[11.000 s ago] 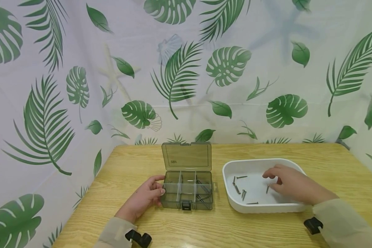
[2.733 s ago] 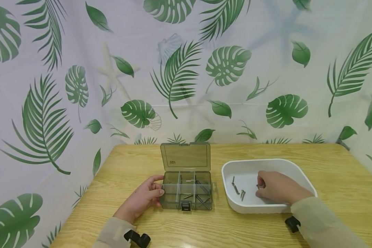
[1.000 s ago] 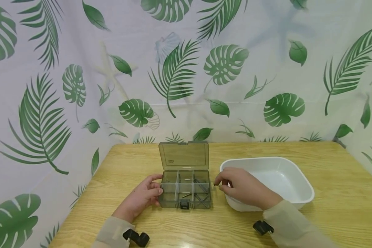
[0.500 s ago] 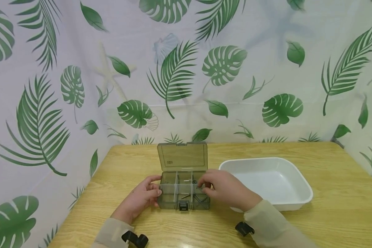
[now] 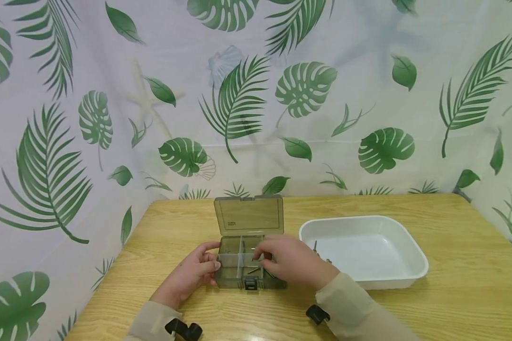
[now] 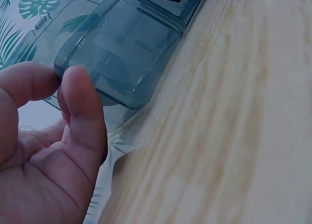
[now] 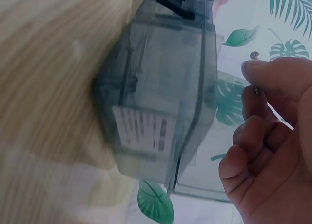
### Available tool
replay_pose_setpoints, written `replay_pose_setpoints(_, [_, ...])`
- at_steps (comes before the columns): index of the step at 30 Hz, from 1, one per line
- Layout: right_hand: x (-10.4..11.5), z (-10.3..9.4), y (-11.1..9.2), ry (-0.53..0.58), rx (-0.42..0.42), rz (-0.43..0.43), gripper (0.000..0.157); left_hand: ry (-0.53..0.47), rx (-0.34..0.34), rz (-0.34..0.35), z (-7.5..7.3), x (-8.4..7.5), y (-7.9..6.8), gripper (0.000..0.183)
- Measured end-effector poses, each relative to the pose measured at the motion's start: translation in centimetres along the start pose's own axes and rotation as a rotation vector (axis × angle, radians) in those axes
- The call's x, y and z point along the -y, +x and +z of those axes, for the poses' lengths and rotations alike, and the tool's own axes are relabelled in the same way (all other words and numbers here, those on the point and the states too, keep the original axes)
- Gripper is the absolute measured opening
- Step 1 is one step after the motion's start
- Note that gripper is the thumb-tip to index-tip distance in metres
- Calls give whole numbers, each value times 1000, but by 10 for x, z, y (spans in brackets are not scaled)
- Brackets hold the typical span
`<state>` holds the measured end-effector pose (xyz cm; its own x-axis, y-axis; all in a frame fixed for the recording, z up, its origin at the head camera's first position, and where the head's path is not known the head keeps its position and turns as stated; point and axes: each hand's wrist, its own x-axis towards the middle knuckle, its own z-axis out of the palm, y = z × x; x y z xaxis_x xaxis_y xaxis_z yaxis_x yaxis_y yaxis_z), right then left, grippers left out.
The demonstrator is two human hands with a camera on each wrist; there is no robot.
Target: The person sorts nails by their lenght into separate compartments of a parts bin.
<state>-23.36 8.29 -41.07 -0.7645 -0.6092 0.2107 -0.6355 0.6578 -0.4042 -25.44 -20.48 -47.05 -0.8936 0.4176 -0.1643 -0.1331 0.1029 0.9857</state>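
A smoky see-through compartment box [image 5: 229,273] stands on the table, its lid [image 5: 249,215] raised at the back. At its left end my left hand [image 5: 189,272] grips the wall between thumb and fingers; the left wrist view shows thumb and forefinger at the corner. Over the middle and right compartments, my right hand [image 5: 296,260] pinches a screw [image 7: 254,54], whose head shows above the thumb in the right wrist view. One screw [image 5: 253,270] lies in the front middle compartment. My right hand covers much of the right compartments.
Right of the box stands a white tray [image 5: 367,285]. Screws [image 5: 315,246] show at its left end, partly behind my right hand. A leaf-printed cloth [image 5: 247,180] hangs behind the wooden table [image 5: 239,317].
My right hand has carried a screw leftward from the tray to over the box. Compared with the oldest frame, the tray's screws are fewer and the front middle compartment holds a screw. My left hand stays put.
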Motion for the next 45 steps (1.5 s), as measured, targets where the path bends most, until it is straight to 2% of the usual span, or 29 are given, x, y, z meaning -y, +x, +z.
replay_pose_setpoints(9, [3, 7, 7, 1, 11, 4, 22, 3, 6, 6, -2, 1, 0, 63])
replay_pose_setpoints(23, [-5, -6, -5, -21, -38, 21, 21, -3, 13, 10, -5, 3, -1, 64])
replay_pose_setpoints(32, [-39, -23, -30, -41, -79, 93, 23, -17, 16, 9, -2, 1, -1, 64])
replay_pose_setpoints(40, [-72, -41, -55, -44, -32, 170, 28, -21, 14, 9, -2, 0, -1, 64])
replay_pose_setpoints(45, [-90, -44, -67, -44, 15, 210, 28, -21, 16, 10, -3, 0, -1, 64])
